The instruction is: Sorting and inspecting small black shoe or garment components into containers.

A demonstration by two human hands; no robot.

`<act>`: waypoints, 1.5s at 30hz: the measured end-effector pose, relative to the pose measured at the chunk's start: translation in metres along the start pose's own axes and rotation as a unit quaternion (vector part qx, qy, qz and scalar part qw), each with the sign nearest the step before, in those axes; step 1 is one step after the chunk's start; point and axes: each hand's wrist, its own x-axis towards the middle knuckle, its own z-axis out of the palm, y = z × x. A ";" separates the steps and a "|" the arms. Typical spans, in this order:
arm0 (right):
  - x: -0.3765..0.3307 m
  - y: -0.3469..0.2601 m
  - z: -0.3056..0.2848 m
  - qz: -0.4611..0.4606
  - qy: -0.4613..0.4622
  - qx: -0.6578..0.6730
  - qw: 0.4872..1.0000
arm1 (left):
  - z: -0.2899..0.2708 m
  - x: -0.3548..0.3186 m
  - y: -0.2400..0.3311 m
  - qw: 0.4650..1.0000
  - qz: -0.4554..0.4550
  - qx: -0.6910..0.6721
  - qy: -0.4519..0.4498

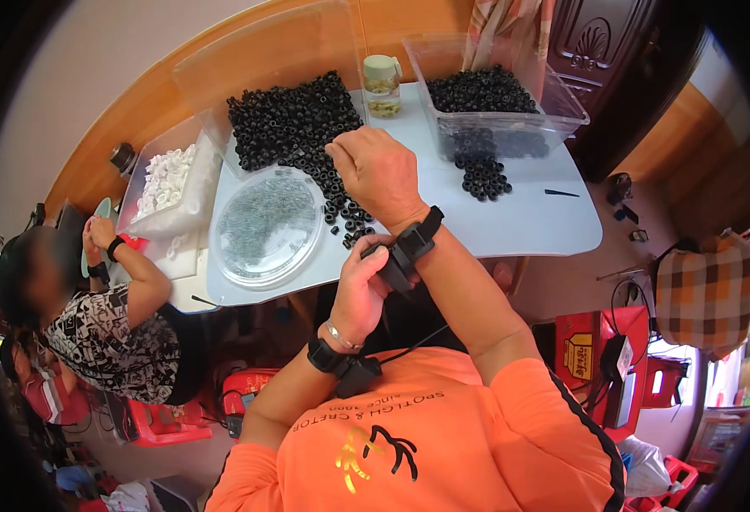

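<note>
1. Pinching the black wrist unit [405,247] with the left hand [362,290]: fingers curled around its near end, thumb underneath, right where it is strapped to the right wrist.
2. Holding the right hand [377,171] up in a loose fist, knuckles away, fingers folded in; not showing anything between them, so whether something small is inside cannot be told.
3. Gripping the unit by its body rather than by the thin cable running back toward the chest, judging that a tug on the cable could shift it.
4. Bracing the right forearm steady while the left fingers are working, which probably makes for a snug, straight seat on the wrist.
5. Watching the clearance below the right fist: the heap of black rings [289,128] is lying on the white table [528,218] just beyond and under it, with stray rings trailing back toward the left hand.
6. Minding the round clear dish [268,226] just left of both hands, near enough to be knocked by an elbow.
7. Leaving alone the clear bin of rings [499,94] beyond and right of the right fist, and the small jar [382,85] straight beyond it.
8. Staying clear of the seated co-worker [110,333] well off to the left, beside the tub of white pieces [166,183].
</note>
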 end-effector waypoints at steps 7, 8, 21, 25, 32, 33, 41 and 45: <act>-0.001 0.002 0.015 -0.026 0.022 0.036 0.999 | -0.005 -0.003 0.001 1.000 -0.002 -0.029 0.006; -0.001 0.001 0.016 0.124 -0.011 0.176 0.977 | -0.007 -0.003 0.001 1.000 0.007 -0.027 -0.012; -0.004 0.018 0.026 0.460 -0.097 0.489 0.735 | -0.023 0.000 0.029 0.984 0.017 0.171 -0.039; 0.001 0.002 -0.004 0.406 -0.164 0.440 0.784 | -0.042 0.014 0.095 0.984 0.136 0.077 0.085; -0.071 -0.077 -0.007 0.292 -0.451 0.472 0.699 | -0.097 0.031 0.130 0.942 0.282 -0.018 0.178; -0.082 -0.086 0.000 0.311 -0.449 0.501 0.672 | -0.095 0.029 0.130 0.941 0.284 -0.017 0.181; -0.095 -0.107 0.011 0.365 -0.488 0.450 0.653 | -0.093 0.019 0.121 0.815 0.428 0.282 0.271; -0.088 -0.103 0.009 0.415 -0.518 0.448 0.599 | -0.091 0.016 0.122 0.591 0.502 0.576 0.260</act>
